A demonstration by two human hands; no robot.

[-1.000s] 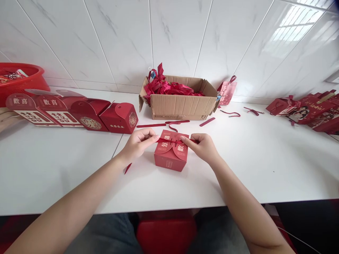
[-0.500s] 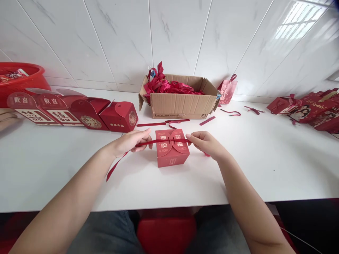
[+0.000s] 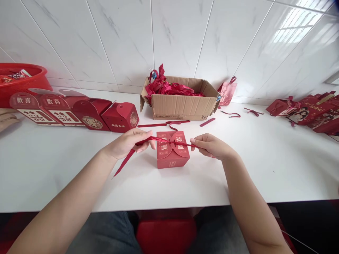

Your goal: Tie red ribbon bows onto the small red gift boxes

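Note:
A small red gift box [image 3: 173,160] with pale characters on its top flaps sits on the white table in front of me. Red ribbon [image 3: 158,139] runs across the box top and passes through the slots where the flaps meet. To the left of the box, my left hand [image 3: 134,141] pinches one side of the ribbon, and a loose tail hangs below it onto the table. On the other side, my right hand [image 3: 208,145] pinches the thinner, tightly drawn end. Both hands are beside the box, not touching it.
Behind the box stands an open cardboard carton [image 3: 182,106] of red ribbons. Several red boxes [image 3: 91,114] line up at left, near a red basin [image 3: 29,83] and another person's hand [image 3: 7,118]. Ribbon scraps [image 3: 208,122], a pink bag [image 3: 227,93] and red gift bags [image 3: 312,111] lie behind and right.
My right hand has moved slightly right, drawing the ribbon narrower across the box. My left hand keeps its pinch, and the hanging tail has shifted a little.

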